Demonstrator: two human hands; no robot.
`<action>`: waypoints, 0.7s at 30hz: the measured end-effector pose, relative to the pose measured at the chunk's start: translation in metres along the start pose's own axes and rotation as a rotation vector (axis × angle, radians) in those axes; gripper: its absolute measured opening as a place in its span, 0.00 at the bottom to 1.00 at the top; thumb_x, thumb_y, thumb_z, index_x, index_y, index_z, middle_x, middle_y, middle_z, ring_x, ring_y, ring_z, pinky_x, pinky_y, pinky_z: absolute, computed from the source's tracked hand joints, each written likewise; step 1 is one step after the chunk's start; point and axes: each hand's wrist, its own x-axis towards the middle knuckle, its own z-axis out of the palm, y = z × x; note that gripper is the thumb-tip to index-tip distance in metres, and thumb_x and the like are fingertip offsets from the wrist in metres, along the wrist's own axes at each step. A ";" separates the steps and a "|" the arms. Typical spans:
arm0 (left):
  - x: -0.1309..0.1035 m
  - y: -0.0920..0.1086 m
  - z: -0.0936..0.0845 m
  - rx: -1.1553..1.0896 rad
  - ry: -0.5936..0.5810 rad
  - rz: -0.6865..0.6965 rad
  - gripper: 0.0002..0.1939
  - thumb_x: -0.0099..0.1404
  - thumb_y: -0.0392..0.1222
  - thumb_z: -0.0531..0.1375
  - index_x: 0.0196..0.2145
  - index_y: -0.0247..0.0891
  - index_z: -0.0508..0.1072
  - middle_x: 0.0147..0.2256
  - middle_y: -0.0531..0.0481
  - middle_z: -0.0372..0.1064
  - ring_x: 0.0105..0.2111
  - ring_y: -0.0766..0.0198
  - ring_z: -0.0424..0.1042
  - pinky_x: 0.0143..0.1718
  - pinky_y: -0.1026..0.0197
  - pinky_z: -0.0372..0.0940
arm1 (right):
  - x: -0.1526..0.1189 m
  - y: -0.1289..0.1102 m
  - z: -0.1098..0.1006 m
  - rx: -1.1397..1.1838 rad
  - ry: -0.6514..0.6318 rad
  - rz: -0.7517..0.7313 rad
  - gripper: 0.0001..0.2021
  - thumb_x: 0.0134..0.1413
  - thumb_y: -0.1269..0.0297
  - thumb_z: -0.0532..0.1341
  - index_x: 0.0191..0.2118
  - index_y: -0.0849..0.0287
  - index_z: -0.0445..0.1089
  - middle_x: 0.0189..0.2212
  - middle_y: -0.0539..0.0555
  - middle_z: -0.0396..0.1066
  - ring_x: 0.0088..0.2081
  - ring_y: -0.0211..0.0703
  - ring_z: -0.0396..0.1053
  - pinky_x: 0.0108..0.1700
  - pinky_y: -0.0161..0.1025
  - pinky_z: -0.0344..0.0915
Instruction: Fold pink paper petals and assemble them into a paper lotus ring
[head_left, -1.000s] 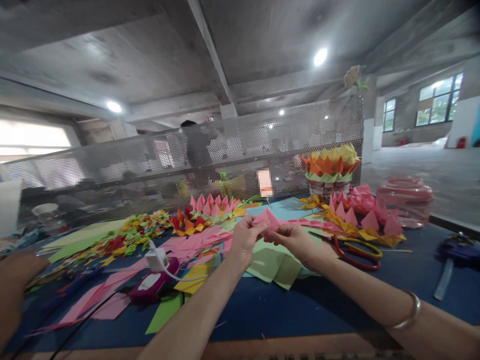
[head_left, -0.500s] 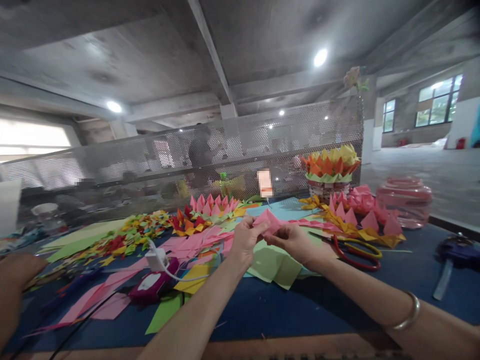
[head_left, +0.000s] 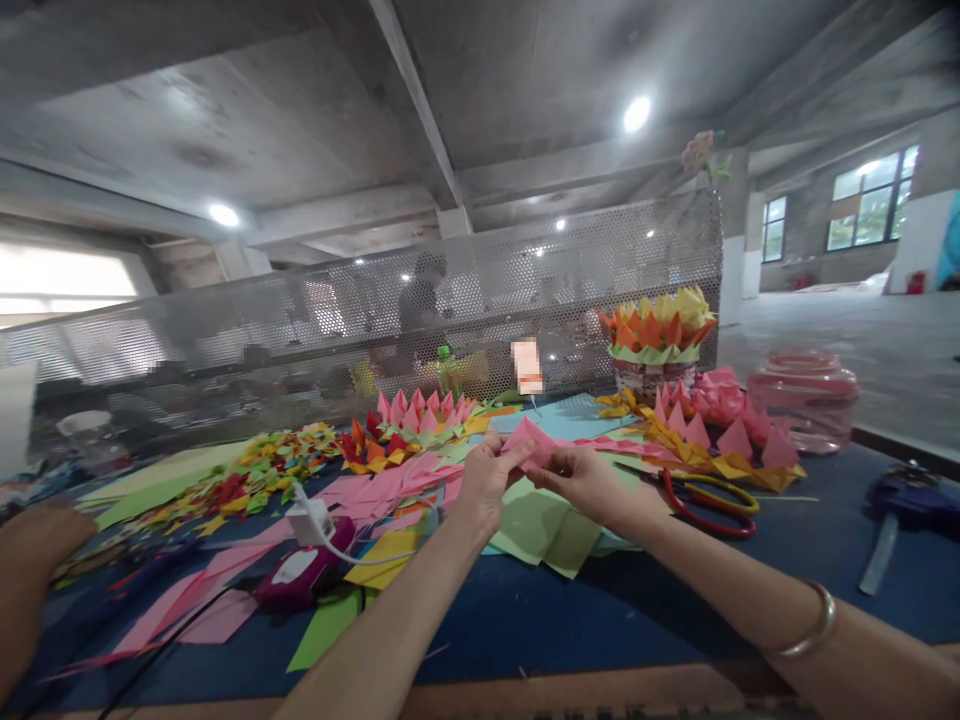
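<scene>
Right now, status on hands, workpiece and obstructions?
Left hand and right hand: both on pink folded paper. Scissors lie right of both hands. Nothing visibly blocking.

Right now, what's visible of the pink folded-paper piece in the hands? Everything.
The pink folded-paper piece looks matte and creased, roughly triangular, its point upward. It appears held above the pale green paper sheets. The person's bare left hand grips its left side, thumb across the near face; the bare right hand pinches its lower right. Fingers hide part of its lower edge.
</scene>
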 end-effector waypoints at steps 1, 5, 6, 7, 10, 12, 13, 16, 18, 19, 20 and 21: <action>0.001 0.000 -0.001 -0.002 0.005 0.008 0.18 0.42 0.42 0.70 0.30 0.32 0.73 0.26 0.51 0.71 0.25 0.68 0.70 0.31 0.64 0.66 | 0.000 -0.001 -0.001 0.006 0.006 -0.003 0.20 0.49 0.47 0.57 0.22 0.61 0.64 0.18 0.46 0.57 0.21 0.32 0.52 0.22 0.32 0.49; 0.005 -0.003 -0.005 0.017 0.009 0.030 0.17 0.42 0.42 0.70 0.29 0.32 0.72 0.25 0.50 0.71 0.25 0.66 0.71 0.32 0.62 0.67 | 0.002 0.002 -0.004 0.014 0.118 -0.002 0.20 0.50 0.46 0.56 0.26 0.61 0.65 0.21 0.48 0.63 0.24 0.34 0.58 0.25 0.32 0.54; 0.007 -0.004 -0.006 0.026 0.004 0.026 0.17 0.42 0.42 0.70 0.29 0.32 0.73 0.26 0.50 0.71 0.25 0.66 0.71 0.32 0.62 0.66 | 0.003 0.004 -0.005 0.016 0.134 -0.005 0.20 0.50 0.46 0.56 0.26 0.61 0.65 0.22 0.48 0.64 0.25 0.35 0.59 0.26 0.32 0.54; 0.008 -0.005 -0.007 0.034 0.001 0.022 0.17 0.42 0.42 0.70 0.30 0.32 0.73 0.26 0.49 0.71 0.25 0.66 0.71 0.32 0.62 0.66 | 0.004 0.006 -0.005 0.021 0.140 -0.010 0.20 0.50 0.46 0.57 0.26 0.61 0.66 0.22 0.48 0.64 0.25 0.35 0.59 0.26 0.32 0.55; 0.010 -0.007 -0.008 0.040 -0.005 0.024 0.17 0.42 0.41 0.70 0.30 0.32 0.73 0.27 0.48 0.72 0.26 0.66 0.71 0.33 0.62 0.66 | 0.006 0.009 -0.006 0.041 0.134 -0.020 0.19 0.50 0.48 0.58 0.26 0.62 0.67 0.22 0.49 0.66 0.25 0.35 0.60 0.27 0.32 0.55; 0.009 -0.007 -0.007 0.042 -0.007 0.022 0.17 0.42 0.40 0.70 0.30 0.32 0.73 0.27 0.49 0.71 0.26 0.66 0.71 0.33 0.62 0.66 | 0.006 0.010 -0.006 0.074 0.124 -0.020 0.18 0.49 0.49 0.59 0.25 0.62 0.67 0.21 0.49 0.66 0.24 0.34 0.59 0.26 0.32 0.54; 0.009 -0.007 -0.007 0.041 -0.012 0.017 0.17 0.42 0.40 0.70 0.30 0.32 0.73 0.26 0.49 0.71 0.26 0.66 0.70 0.32 0.62 0.66 | 0.006 0.010 -0.006 0.101 0.118 -0.015 0.17 0.48 0.50 0.60 0.25 0.62 0.67 0.21 0.49 0.65 0.23 0.34 0.58 0.25 0.32 0.54; 0.007 -0.004 -0.007 0.027 -0.059 -0.006 0.16 0.42 0.40 0.70 0.30 0.32 0.73 0.26 0.50 0.71 0.25 0.66 0.70 0.32 0.61 0.66 | 0.005 0.010 -0.008 0.204 0.099 0.017 0.16 0.45 0.51 0.63 0.23 0.61 0.67 0.19 0.47 0.63 0.22 0.32 0.56 0.24 0.32 0.52; 0.007 -0.002 -0.008 0.023 -0.081 -0.015 0.17 0.41 0.40 0.70 0.30 0.32 0.73 0.26 0.49 0.72 0.25 0.65 0.71 0.33 0.60 0.67 | 0.005 0.010 -0.008 0.243 0.087 0.050 0.16 0.44 0.52 0.63 0.23 0.61 0.67 0.19 0.47 0.63 0.22 0.32 0.56 0.24 0.32 0.52; 0.007 -0.001 -0.008 0.027 -0.082 -0.018 0.18 0.41 0.41 0.71 0.30 0.32 0.73 0.27 0.48 0.72 0.26 0.65 0.71 0.33 0.60 0.67 | 0.005 0.010 -0.009 0.246 0.082 0.060 0.16 0.44 0.52 0.63 0.24 0.62 0.68 0.19 0.47 0.64 0.22 0.33 0.57 0.25 0.32 0.53; 0.008 0.000 -0.009 0.032 -0.076 -0.019 0.18 0.40 0.41 0.71 0.30 0.32 0.73 0.27 0.48 0.72 0.26 0.64 0.71 0.34 0.60 0.67 | 0.006 0.011 -0.009 0.238 0.076 0.063 0.16 0.45 0.52 0.63 0.25 0.62 0.69 0.20 0.48 0.65 0.22 0.33 0.57 0.25 0.32 0.53; 0.008 0.001 -0.010 0.038 -0.066 -0.018 0.19 0.40 0.41 0.71 0.30 0.32 0.73 0.27 0.48 0.72 0.26 0.64 0.71 0.34 0.60 0.67 | 0.006 0.011 -0.008 0.222 0.073 0.058 0.16 0.46 0.51 0.62 0.25 0.62 0.69 0.21 0.49 0.66 0.23 0.33 0.58 0.26 0.33 0.54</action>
